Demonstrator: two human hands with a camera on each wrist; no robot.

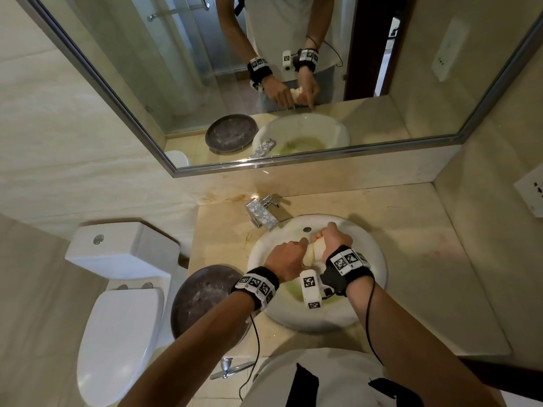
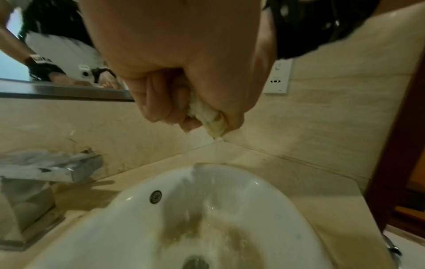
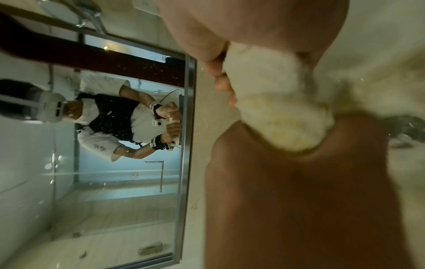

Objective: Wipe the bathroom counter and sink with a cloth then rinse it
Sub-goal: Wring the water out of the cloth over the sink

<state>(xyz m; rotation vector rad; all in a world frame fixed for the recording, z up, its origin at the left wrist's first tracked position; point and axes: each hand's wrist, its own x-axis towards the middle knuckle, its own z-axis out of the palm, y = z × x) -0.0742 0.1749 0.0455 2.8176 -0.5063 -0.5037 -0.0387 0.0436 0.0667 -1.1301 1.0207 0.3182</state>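
Both my hands hold a wet cream cloth (image 1: 312, 254) twisted into a roll above the white sink (image 1: 370, 245). My left hand (image 1: 286, 257) grips its near end in a fist. My right hand (image 1: 332, 237) grips the far end, thumb side up. In the left wrist view the cloth (image 2: 207, 114) sticks out of my left hand (image 2: 184, 102), and water runs from it into the sink (image 2: 253, 196), where yellowish water pools near the drain. The right wrist view shows the cloth (image 3: 276, 102) bulging between my right hand (image 3: 230, 27) and my left hand (image 3: 299, 182).
A chrome faucet (image 1: 263, 214) stands behind the sink at its left. A dark round tray (image 1: 202, 298) lies on the beige counter (image 1: 426, 230) left of the sink. A toilet (image 1: 117, 318) is further left, a mirror (image 1: 264, 83) behind, a wall socket (image 1: 531, 192) at right.
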